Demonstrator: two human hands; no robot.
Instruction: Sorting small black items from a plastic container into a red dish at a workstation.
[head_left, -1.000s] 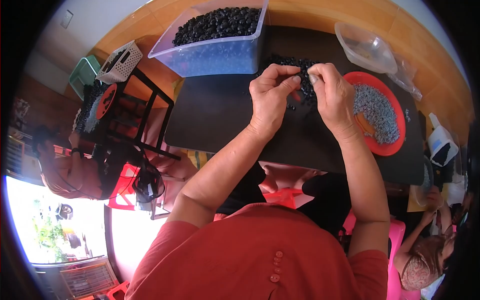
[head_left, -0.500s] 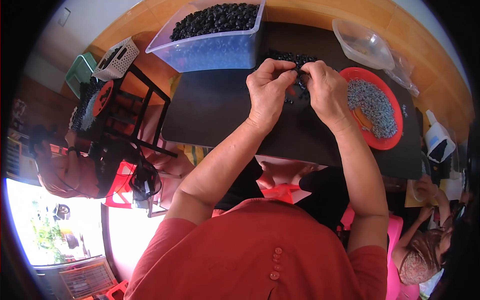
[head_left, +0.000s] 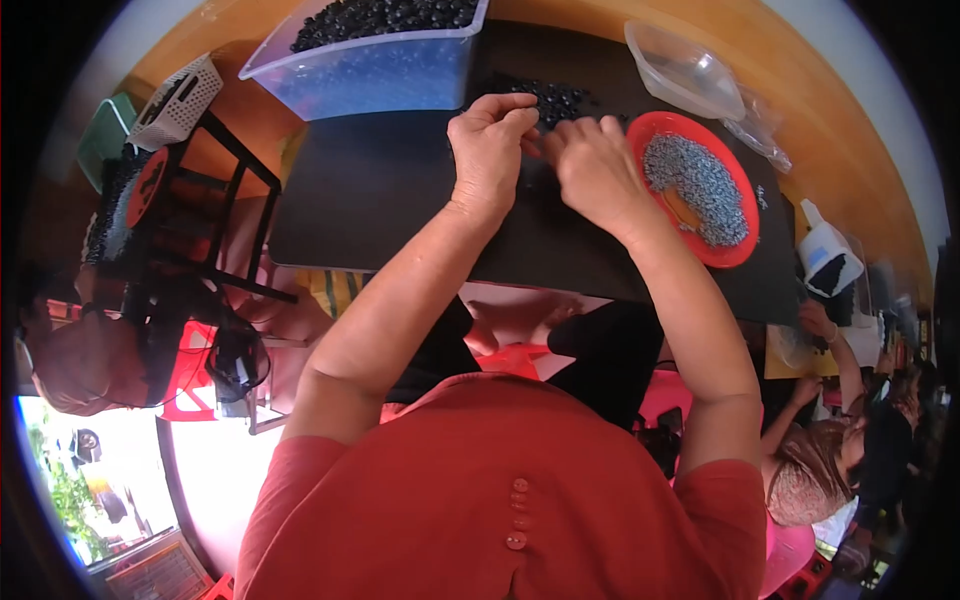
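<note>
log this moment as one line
left hand: pinched, contents unclear; right hand: near black pile; red dish: grey bits; clear tub: black pieces

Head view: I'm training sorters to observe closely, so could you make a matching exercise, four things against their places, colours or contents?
1. round red tray
2. large rectangular tub
3. loose black pieces
4. white perforated basket

A. scattered on the dark tabletop
B. at the far left, beside a green bin
C. holding small grey-blue pieces
D. translucent and bluish

Pairs: 1-C, 2-D, 3-A, 4-B
</note>
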